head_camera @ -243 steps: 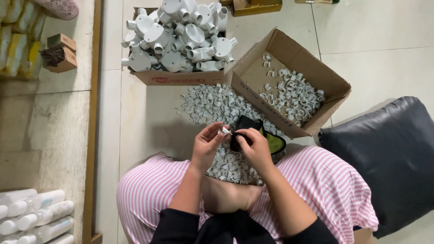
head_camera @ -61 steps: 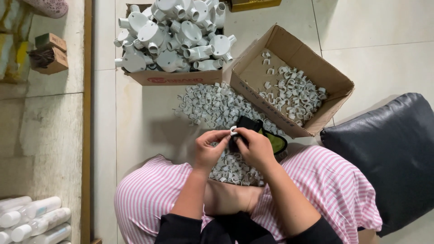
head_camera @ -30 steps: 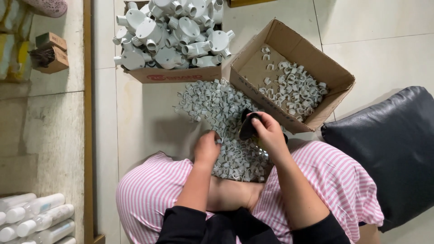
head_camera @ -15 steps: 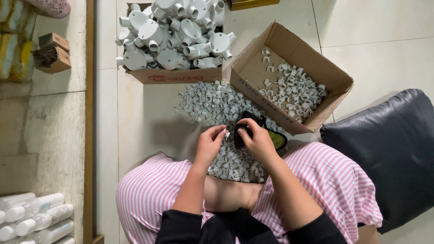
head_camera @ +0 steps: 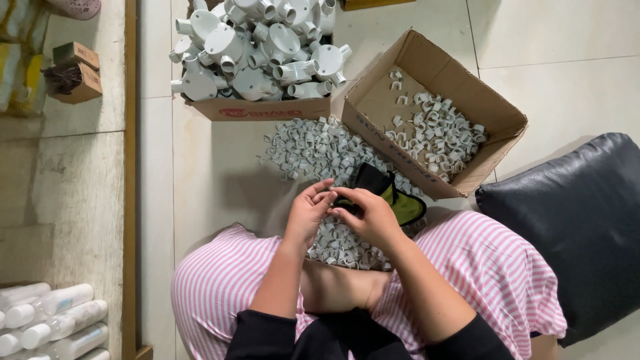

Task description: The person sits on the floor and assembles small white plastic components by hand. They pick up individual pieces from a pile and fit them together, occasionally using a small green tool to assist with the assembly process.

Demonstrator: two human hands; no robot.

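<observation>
Fingers [head_camera: 331, 200] of both hands touching, held piece hidden

Clip pile [head_camera: 313, 143] at centre of the floor [head_camera: 207, 173]
Behind it the fittings box [head_camera: 257, 107]; right, the clip carton [head_camera: 427, 113]; cushion [head_camera: 573, 227] farther right.

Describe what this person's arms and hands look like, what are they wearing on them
Both hands, the left hand and the right hand, are bare, with no gloves. The forearms are bare too. Black sleeves are pushed up near the elbows on both arms. No watch, ring or bracelet shows.
</observation>
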